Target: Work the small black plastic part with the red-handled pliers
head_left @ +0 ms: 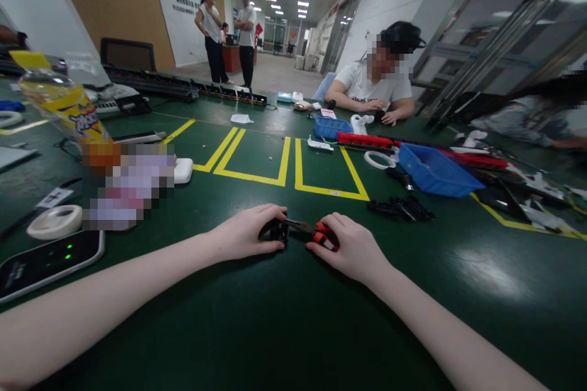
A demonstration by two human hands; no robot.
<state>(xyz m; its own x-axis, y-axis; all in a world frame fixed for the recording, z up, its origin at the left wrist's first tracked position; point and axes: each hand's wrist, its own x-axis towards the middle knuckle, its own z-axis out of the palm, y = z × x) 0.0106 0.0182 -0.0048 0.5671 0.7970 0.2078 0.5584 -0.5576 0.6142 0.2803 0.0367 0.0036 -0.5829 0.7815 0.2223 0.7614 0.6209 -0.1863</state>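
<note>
My left hand is closed around a small black plastic part, just above or on the green tabletop. Fingers cover much of that part, so its kind does not show. From the other side, my right hand grips the red handles of a pair of pliers. The metal jaws point left and reach the near edge of the black part between my left thumb and fingers. I cannot make out whether the jaws are clamped on it.
Black pieces lie right of my hands, near a blue bin and a white ring. To the left are a tape roll, a phone-like device and a drink bottle. A person sits across the table.
</note>
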